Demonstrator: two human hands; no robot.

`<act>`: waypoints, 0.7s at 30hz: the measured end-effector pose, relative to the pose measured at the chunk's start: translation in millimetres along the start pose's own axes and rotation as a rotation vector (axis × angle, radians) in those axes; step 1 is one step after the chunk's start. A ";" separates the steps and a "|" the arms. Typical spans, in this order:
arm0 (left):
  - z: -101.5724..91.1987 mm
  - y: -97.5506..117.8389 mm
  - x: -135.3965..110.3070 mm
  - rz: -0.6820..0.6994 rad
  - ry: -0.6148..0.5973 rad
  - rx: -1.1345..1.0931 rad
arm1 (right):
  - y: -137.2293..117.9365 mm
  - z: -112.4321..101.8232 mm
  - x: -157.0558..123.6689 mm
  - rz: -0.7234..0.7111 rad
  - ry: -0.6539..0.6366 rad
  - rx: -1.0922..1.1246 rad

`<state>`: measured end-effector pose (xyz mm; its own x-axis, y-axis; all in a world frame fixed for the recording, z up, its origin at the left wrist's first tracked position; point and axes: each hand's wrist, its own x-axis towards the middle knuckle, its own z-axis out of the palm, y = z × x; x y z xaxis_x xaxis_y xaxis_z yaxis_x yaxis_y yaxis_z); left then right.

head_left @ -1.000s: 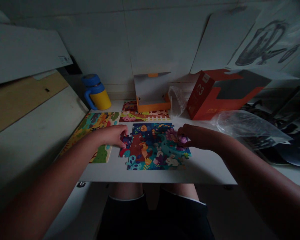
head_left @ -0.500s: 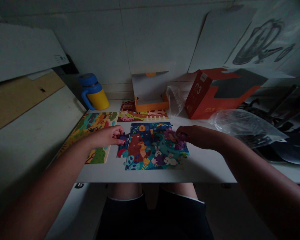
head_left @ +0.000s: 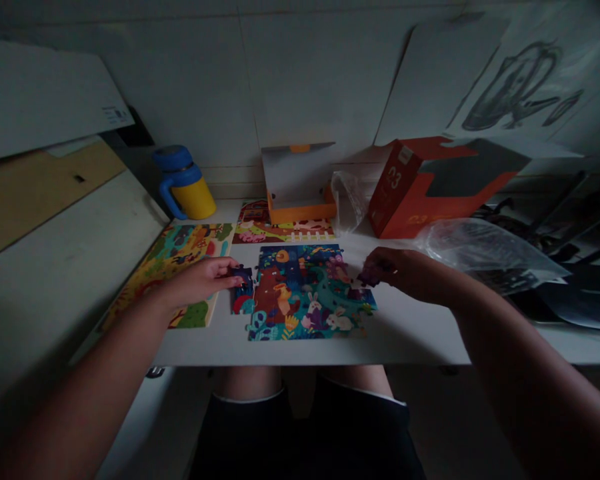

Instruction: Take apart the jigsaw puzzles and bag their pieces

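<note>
The animal jigsaw puzzle [head_left: 300, 293], with a bear and rabbits on a dark blue-green ground, lies flat on the white table. At its left edge, my left hand [head_left: 215, 275] has its fingers closed on a dark blue puzzle piece [head_left: 243, 281]. A piece with a red patch [head_left: 243, 305] sits just below that one. On the opposite side, my right hand [head_left: 400, 270] pinches a purple puzzle piece [head_left: 371, 275], held just off the puzzle's right edge, where a notch shows pale table. Part of the purple piece is hidden by my fingers.
A yellow picture puzzle [head_left: 195, 313] lies left, and a farm-scene picture [head_left: 253, 233] lies behind. Further back stand a blue-and-yellow mug [head_left: 197, 197], an open orange box [head_left: 303, 215] and a red box [head_left: 397, 193]. Clear plastic bags [head_left: 490, 250] lie at the right.
My right hand has drawn the purple piece away from the puzzle's right side, opening a notch there. My left hand has shifted slightly left, its fingers still on the dark blue piece.
</note>
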<state>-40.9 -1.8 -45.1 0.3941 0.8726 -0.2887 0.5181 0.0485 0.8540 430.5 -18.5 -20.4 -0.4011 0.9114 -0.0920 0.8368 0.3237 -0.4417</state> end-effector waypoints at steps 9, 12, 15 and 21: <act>3.5 -4.2 -3.3 -0.017 0.073 -0.137 | -8.8 46.8 -21.0 0.103 0.137 0.428; 3.6 -1.7 -0.1 -0.017 0.038 -0.116 | -39.5 56.8 -23.8 0.089 0.121 0.454; 7.5 3.2 1.5 0.003 0.074 -0.108 | -67.0 63.4 -24.6 0.054 0.064 0.515; 41.4 24.3 4.1 0.061 0.089 -0.079 | -86.0 77.5 -4.5 0.004 0.074 0.635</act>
<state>4.7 -17.2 -43.4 0.3525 0.9145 -0.1986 0.4322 0.0292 0.9013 331.5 -70.2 -51.2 -0.3528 0.9347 -0.0429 0.4448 0.1272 -0.8866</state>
